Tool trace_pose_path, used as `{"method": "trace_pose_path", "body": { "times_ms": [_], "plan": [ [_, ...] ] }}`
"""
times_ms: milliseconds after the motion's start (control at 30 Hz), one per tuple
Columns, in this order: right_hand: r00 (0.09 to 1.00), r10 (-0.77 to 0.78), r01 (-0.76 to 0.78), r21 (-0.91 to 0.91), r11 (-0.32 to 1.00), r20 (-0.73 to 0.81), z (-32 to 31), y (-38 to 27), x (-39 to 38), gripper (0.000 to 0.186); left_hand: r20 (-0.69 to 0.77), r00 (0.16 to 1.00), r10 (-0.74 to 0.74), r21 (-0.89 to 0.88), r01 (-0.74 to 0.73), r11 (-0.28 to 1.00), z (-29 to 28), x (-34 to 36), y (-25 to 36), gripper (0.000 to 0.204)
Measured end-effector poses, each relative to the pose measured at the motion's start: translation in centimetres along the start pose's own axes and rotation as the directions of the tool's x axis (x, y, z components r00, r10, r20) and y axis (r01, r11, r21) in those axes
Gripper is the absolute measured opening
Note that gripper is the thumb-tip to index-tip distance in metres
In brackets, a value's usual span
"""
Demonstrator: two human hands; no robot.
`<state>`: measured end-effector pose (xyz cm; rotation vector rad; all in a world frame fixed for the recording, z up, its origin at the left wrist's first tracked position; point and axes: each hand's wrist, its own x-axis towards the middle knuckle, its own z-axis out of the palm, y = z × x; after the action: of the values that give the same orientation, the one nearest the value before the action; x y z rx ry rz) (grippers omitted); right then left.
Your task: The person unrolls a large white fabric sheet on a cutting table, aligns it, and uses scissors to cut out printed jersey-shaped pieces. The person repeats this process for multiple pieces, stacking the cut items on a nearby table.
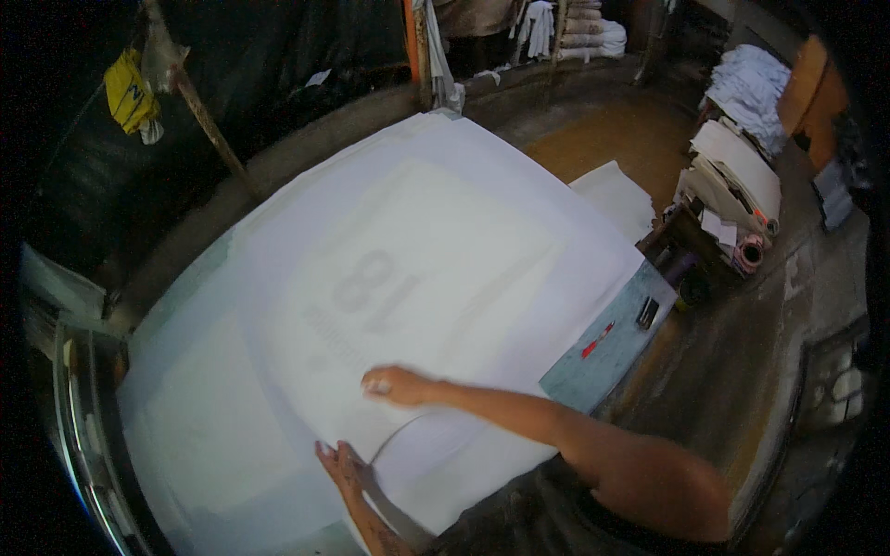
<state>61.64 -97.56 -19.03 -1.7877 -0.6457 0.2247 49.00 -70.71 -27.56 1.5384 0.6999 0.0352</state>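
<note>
A large white sheet [491, 222], cloth or paper, lies spread over the table in front of me, with faint grey printed marks showing through. Near its front part my right hand [399, 385] rests with curled fingers, and a small whitish bit shows at the fingertips, too blurred to name. Closer to me, my left hand [345, 473] lies with its fingers stretched out on the white layer. Just right of that hand, a curved edge [399, 434] runs across the white material.
A red pen [598, 340] and a small black object [648, 313] lie on the table's bluish right end [593, 371]. Beyond it stands a low stand with stacked white material [739, 162] and a pinkish roll [749, 252]. A wooden pole [213, 130] leans at the far left, near a yellow bag [130, 93].
</note>
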Motion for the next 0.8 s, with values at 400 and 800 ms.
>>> {"method": "trace_pose_path", "body": {
  "times_ms": [400, 800],
  "plan": [
    [0.518, 0.429, -0.844, -0.359, 0.399, -0.741, -43.8, 18.5, -15.1, 0.074, -0.325, 0.914, 0.242, 0.351, -0.122, 0.929, 4.7, -5.0, -2.3, 0.056],
    [0.602, 0.251, -0.776, -0.481, 0.408, -0.758, -57.8, 29.3, -16.9, 0.044, -0.389, 0.920, 0.039, 0.362, 0.114, 0.925, 7.2, -8.6, 0.4, 0.070]
  ]
}}
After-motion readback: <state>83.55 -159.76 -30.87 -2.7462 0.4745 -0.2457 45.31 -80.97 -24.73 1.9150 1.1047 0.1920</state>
